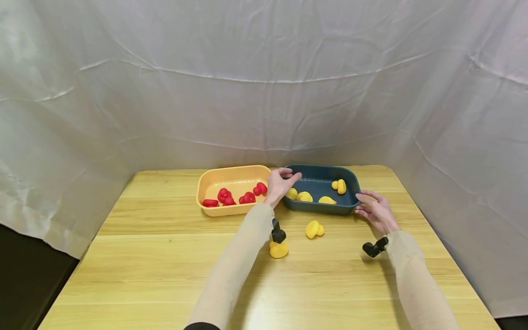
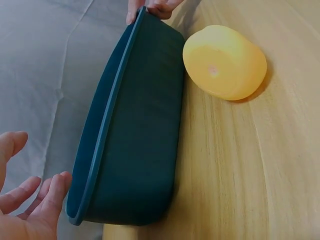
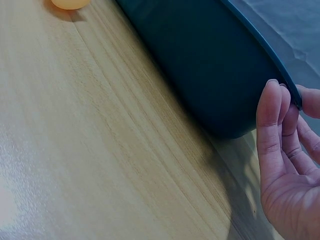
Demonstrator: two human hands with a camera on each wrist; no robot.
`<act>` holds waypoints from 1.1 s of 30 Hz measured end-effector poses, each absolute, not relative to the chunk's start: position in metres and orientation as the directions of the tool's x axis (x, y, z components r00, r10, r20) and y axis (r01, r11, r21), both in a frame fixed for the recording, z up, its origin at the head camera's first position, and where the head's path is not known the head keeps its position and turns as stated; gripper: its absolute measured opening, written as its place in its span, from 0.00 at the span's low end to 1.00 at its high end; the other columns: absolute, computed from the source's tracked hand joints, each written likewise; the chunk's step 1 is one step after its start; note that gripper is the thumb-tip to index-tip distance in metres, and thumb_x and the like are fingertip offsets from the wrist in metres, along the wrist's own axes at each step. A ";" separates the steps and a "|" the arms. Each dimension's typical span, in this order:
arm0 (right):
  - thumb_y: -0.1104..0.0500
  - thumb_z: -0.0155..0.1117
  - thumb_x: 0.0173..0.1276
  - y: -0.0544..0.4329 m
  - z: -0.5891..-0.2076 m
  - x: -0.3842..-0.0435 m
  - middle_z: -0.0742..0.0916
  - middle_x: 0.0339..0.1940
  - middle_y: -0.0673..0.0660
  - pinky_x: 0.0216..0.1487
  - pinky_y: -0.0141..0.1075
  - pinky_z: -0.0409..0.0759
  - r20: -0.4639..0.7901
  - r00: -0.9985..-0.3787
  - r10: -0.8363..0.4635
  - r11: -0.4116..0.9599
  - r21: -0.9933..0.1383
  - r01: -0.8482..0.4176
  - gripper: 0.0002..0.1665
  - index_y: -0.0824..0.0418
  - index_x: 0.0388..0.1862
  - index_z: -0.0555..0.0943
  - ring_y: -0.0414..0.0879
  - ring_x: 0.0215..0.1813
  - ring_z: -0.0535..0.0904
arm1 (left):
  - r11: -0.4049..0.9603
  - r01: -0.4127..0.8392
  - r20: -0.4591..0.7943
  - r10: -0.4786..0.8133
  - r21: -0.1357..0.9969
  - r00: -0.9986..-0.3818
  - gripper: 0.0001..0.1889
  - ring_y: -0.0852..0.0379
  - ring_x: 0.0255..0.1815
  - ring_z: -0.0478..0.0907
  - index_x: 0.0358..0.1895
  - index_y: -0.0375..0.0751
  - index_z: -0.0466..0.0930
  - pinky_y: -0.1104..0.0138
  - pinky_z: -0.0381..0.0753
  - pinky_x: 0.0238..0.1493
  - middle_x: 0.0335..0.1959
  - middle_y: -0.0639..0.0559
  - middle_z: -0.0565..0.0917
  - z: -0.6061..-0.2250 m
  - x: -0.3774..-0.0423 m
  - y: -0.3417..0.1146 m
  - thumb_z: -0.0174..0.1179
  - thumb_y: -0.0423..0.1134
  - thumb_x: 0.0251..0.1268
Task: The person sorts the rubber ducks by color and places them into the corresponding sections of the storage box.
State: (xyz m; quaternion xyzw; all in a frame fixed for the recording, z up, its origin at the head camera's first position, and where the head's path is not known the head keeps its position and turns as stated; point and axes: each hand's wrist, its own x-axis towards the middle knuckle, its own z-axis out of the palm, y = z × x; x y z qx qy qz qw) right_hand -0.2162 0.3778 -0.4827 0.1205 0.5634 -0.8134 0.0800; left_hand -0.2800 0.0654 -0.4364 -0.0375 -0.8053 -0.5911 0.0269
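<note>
A dark blue bin point(image 1: 319, 209) stands on the table with several yellow toys shaped like rubber ducks point(image 1: 327, 200) in it. Its left end is beside my left hand point(image 1: 279, 185), whose thumb and fingers are spread apart. In the left wrist view, the fingertips point(image 2: 62, 180) reach the bin's rim; whether they touch it is unclear. My right hand point(image 1: 377, 213) pinches the rim at the right end, with fingers point(image 3: 270, 115) against the outer wall. In front of the bin lies a yellow duck toy point(image 1: 313, 229), and another yellow toy point(image 1: 278, 250) sits below the left wrist.
An orange-yellow bin point(image 1: 222, 211) with several red toys point(image 1: 247, 198) stands left of the blue one. Behind both bins hangs a pale curtain point(image 1: 264, 114). The wooden table point(image 1: 152, 256) extends toward me, and black wrist cameras point(image 1: 374, 247) are strapped to both arms.
</note>
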 end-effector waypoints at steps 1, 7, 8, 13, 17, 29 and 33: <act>0.62 0.62 0.74 0.378 -0.483 -0.216 0.87 0.33 0.50 0.36 0.31 0.89 -0.287 -0.958 0.006 -0.353 -0.897 0.266 0.16 0.57 0.58 0.72 0.40 0.28 0.84 | 0.291 0.098 0.092 0.035 0.952 -0.995 0.22 0.48 0.51 0.84 0.52 0.36 0.86 0.62 0.84 0.59 0.48 0.42 0.89 -0.437 -0.280 0.065 0.71 0.48 0.61; 0.62 0.63 0.74 0.378 -0.482 -0.217 0.86 0.34 0.50 0.36 0.31 0.89 -0.287 -0.958 0.007 -0.352 -0.897 0.267 0.16 0.57 0.57 0.73 0.40 0.28 0.84 | 0.259 0.114 0.097 0.079 0.959 -0.992 0.22 0.47 0.53 0.82 0.53 0.37 0.85 0.59 0.82 0.61 0.48 0.42 0.88 -0.438 -0.277 0.059 0.72 0.48 0.60; 0.62 0.63 0.74 0.379 -0.483 -0.217 0.86 0.34 0.50 0.36 0.31 0.89 -0.288 -0.958 0.006 -0.352 -0.897 0.267 0.16 0.57 0.57 0.73 0.40 0.28 0.84 | 0.257 0.115 0.095 0.090 0.960 -0.991 0.22 0.47 0.53 0.82 0.53 0.38 0.85 0.60 0.82 0.60 0.48 0.42 0.88 -0.439 -0.277 0.058 0.72 0.48 0.60; 0.61 0.63 0.73 0.379 -0.484 -0.217 0.87 0.33 0.50 0.36 0.31 0.89 -0.286 -0.958 0.004 -0.350 -0.898 0.267 0.17 0.57 0.58 0.73 0.40 0.28 0.84 | 0.250 0.135 0.100 0.146 0.959 -0.984 0.22 0.48 0.50 0.85 0.53 0.38 0.85 0.64 0.86 0.54 0.47 0.42 0.87 -0.440 -0.271 0.050 0.72 0.48 0.61; 0.61 0.64 0.73 0.380 -0.484 -0.217 0.87 0.33 0.50 0.36 0.31 0.89 -0.281 -0.960 0.004 -0.347 -0.901 0.262 0.18 0.57 0.58 0.72 0.40 0.28 0.84 | 0.234 0.150 0.105 0.192 0.961 -0.976 0.21 0.48 0.48 0.87 0.52 0.37 0.84 0.65 0.88 0.52 0.47 0.42 0.86 -0.442 -0.266 0.044 0.72 0.46 0.61; 0.61 0.63 0.74 0.381 -0.483 -0.216 0.86 0.33 0.50 0.37 0.30 0.89 -0.286 -0.958 0.004 -0.339 -0.902 0.268 0.19 0.57 0.60 0.70 0.40 0.29 0.84 | 0.220 0.166 0.080 0.351 0.961 -0.933 0.22 0.47 0.48 0.87 0.54 0.32 0.82 0.64 0.88 0.54 0.46 0.39 0.86 -0.450 -0.248 0.021 0.71 0.41 0.62; 0.61 0.63 0.74 0.381 -0.483 -0.215 0.86 0.33 0.50 0.36 0.30 0.89 -0.286 -0.958 0.005 -0.344 -0.900 0.267 0.19 0.57 0.60 0.70 0.40 0.28 0.84 | 0.231 0.163 0.057 0.405 0.959 -0.913 0.22 0.52 0.46 0.86 0.56 0.31 0.82 0.66 0.87 0.54 0.45 0.40 0.86 -0.452 -0.243 0.013 0.71 0.41 0.62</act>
